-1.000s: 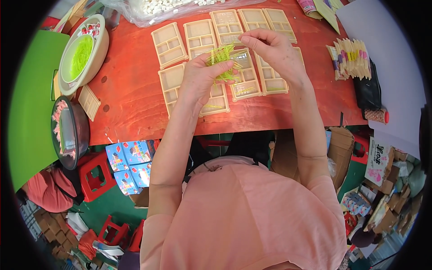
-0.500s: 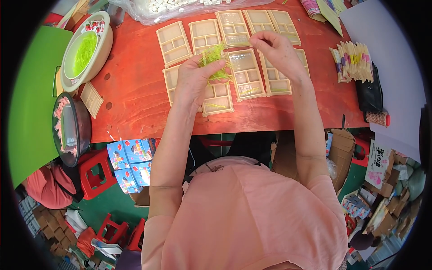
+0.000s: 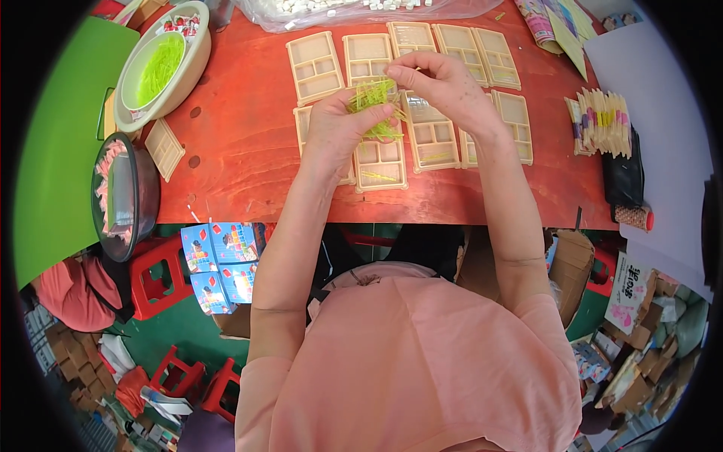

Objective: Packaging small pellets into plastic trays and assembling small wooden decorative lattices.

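My left hand (image 3: 336,126) is closed round a bunch of thin yellow-green plastic sticks (image 3: 374,98), its thumb lying across them. At the upper edge of this bunch, the fingertips of my right hand (image 3: 450,89) are pinched together; whatever is between them is too small to make out. Below and around both hands lie two rows of beige compartment trays (image 3: 315,68). A few of these sticks lie in the lower compartment of the near tray (image 3: 380,160), and some in the tray (image 3: 431,135) to its right. My hands and forearms cover parts of several trays.
A large pale basin (image 3: 194,64) at the far left holds a bowl of green sticks (image 3: 160,71) and small wrapped pieces. Nearer stands a dark tub (image 3: 143,203). White cubes (image 3: 301,6) lie on plastic at the back. Paper-wrapped sticks (image 3: 602,120) are bundled at the right.
The view has shifted, so the table's things sit further right. My right hand has come from above the back trays to the top of the bunch in my left hand.
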Available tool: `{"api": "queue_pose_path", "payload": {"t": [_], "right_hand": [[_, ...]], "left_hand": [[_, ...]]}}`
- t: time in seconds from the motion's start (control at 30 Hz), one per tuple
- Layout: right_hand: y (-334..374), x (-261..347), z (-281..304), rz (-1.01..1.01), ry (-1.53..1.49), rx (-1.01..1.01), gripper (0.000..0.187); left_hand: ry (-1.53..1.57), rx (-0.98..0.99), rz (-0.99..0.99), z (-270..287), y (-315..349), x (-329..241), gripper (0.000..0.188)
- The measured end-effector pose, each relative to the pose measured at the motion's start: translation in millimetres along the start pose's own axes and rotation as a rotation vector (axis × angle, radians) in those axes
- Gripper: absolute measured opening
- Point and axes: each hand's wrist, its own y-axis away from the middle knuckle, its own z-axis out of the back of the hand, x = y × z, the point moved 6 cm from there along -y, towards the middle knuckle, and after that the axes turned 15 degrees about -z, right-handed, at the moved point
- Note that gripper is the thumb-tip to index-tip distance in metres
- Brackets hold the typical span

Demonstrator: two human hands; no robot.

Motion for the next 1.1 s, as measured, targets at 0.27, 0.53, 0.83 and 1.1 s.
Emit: {"api": "queue_pose_path", "payload": {"t": [0.27, 0.53, 0.83, 1.1], "right_hand": [[0, 12, -9, 0.084, 0.029, -0.100, 0.022], [-31, -26, 2, -0.108, -0.158, -0.195, 0.024], [-18, -6, -32, 0.090, 0.277, -0.315, 0.027], [-10, 32, -65, 0.029, 0.158, 0.002, 0.023]], "left_hand": [[-0.044, -0.026, -0.002, 16, 5, -9, 0.026], [-0.019, -0.111, -0.029, 49, 11, -20, 0.026], [-0.019, -0.125, -0.036, 59, 17, -25, 0.027], [-0.040, -0.105, -0.052, 69, 24, -31, 0.028]]}}
